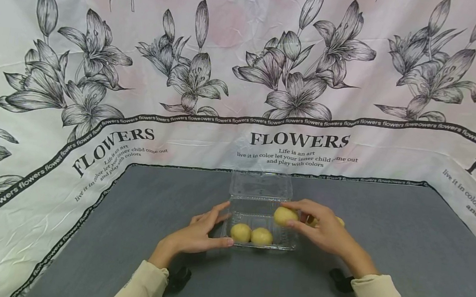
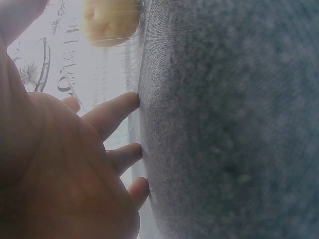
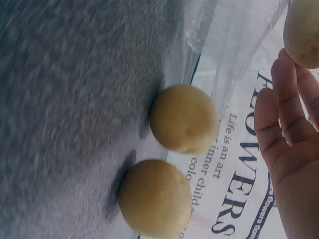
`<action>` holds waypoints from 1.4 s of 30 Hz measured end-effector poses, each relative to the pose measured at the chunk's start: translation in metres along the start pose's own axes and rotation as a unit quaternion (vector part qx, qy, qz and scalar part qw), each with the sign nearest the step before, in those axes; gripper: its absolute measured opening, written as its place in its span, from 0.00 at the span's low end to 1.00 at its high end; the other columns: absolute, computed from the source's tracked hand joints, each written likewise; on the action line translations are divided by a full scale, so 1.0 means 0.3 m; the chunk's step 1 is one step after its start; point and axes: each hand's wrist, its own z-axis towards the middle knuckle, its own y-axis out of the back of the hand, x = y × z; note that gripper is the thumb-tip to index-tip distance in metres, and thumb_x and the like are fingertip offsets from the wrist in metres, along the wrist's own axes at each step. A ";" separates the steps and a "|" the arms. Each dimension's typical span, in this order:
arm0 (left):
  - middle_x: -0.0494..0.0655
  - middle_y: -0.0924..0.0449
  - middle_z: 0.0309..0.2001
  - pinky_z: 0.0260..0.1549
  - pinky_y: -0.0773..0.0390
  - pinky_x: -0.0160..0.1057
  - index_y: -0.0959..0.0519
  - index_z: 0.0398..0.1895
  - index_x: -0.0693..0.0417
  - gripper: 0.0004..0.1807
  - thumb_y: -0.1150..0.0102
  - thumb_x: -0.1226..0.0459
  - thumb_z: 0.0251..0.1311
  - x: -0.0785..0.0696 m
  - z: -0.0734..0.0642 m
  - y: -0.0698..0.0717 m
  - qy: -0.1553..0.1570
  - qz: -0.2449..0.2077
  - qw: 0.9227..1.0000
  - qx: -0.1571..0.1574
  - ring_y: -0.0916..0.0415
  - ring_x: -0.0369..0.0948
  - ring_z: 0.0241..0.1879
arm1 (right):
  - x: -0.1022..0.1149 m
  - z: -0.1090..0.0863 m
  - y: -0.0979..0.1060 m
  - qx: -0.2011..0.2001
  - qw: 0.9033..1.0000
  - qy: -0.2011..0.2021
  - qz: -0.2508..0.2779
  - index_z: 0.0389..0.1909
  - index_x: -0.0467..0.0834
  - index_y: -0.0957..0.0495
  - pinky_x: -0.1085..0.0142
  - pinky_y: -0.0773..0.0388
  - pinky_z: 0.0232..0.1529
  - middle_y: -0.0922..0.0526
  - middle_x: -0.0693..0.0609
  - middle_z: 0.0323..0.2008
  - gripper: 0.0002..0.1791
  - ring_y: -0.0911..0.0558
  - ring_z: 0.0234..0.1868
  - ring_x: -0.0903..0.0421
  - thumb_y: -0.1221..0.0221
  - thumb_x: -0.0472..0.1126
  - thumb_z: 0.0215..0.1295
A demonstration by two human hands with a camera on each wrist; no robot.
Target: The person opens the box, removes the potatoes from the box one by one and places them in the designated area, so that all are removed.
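A clear plastic clamshell box (image 1: 286,244) lies on the grey table with its lid (image 1: 261,186) raised at the back. Two yellow potatoes (image 1: 240,233) sit side by side in its front left part. My right hand (image 1: 328,231) pinches another potato (image 1: 285,217) between thumb and fingers, over the box's right side. At the box's left side, my left hand (image 1: 198,234) spreads its fingers along the wall, the thumb at the front rim near a potato. In the left wrist view those fingertips (image 2: 130,99) are extended beside the clear plastic.
Two loose potatoes (image 3: 183,118) lie on the table right of the box, partly hidden behind my right hand in the head view. A white cloth printed with flowers (image 1: 300,97) hangs behind the table (image 1: 163,198). Dark objects (image 1: 341,279) show by both wrists.
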 end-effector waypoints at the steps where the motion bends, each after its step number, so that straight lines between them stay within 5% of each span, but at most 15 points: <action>1: 0.41 0.44 0.80 0.72 0.61 0.65 0.66 0.84 0.34 0.57 0.42 0.35 0.64 0.000 0.000 0.000 0.000 0.000 1.000 0.000 0.64 0.51 0.83 | 0.000 -0.002 0.005 -0.002 1.000 0.001 -0.001 0.58 0.42 0.17 0.69 0.25 0.29 0.15 0.54 0.42 0.22 0.25 0.29 0.63 0.31 0.34 0.62; 42: 0.41 0.44 0.81 0.72 0.60 0.65 0.67 0.83 0.33 0.56 0.42 0.35 0.64 -0.002 0.001 -0.001 0.008 -0.003 1.000 0.000 0.64 0.50 0.83 | -0.076 -0.132 0.225 -0.046 0.992 -0.067 -0.092 0.59 0.45 0.17 0.72 0.27 0.32 0.19 0.60 0.38 0.24 0.24 0.30 0.65 0.30 0.32 0.60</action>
